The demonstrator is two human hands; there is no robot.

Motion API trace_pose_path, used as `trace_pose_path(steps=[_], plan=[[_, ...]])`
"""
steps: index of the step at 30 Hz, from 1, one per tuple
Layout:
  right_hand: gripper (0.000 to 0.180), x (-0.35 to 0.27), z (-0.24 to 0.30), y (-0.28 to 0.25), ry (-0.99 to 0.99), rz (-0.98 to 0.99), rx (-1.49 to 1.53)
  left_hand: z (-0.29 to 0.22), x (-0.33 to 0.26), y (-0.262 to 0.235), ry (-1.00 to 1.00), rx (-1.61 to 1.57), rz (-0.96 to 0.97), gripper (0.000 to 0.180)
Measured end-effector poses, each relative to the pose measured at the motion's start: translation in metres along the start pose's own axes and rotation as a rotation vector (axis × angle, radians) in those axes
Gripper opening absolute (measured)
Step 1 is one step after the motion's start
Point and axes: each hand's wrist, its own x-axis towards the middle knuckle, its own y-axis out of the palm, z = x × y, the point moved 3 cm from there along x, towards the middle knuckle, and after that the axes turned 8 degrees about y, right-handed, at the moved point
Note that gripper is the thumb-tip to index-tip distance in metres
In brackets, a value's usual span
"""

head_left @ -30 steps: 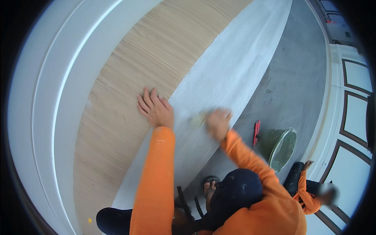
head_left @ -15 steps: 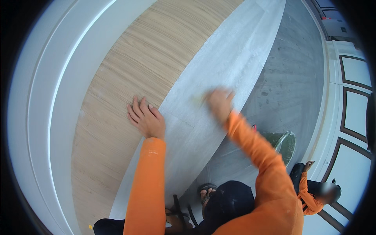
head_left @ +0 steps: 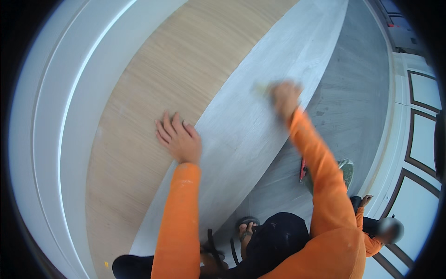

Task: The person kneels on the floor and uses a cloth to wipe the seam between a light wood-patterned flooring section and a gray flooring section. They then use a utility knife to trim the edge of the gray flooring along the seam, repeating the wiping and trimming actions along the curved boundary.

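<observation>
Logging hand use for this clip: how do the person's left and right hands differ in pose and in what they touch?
The left hand lies flat with fingers spread on the tan wood-grain surface; the right hand is curled around a small pale object, too blurred to identify, on the grey-white painted panel. The left hand is sharp, the right is motion-blurred. The right arm reaches farther out than the left. Both come from orange sleeves.

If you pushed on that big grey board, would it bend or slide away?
Probably neither. The grey board looks long, wide and flat, so it is likely stiff and heavy. The left hand lies flat beside its edge and the right hand presses on it, blurred; its matt, streaky surface looks unlikely to be slippery.
</observation>
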Motion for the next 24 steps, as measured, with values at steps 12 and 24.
trace_pose_path(steps=[12, 24], plan=[[0.032, -0.210, 0.128, 0.059, -0.382, 0.596, 1.138, -0.002, 0.005, -0.003, 0.011, -0.040, -0.010, 0.039], [0.043, -0.113, 0.068, -0.005, 0.194, -0.529, 0.880, -0.001, 0.002, -0.002, 0.004, -0.049, -0.019, 0.039]])
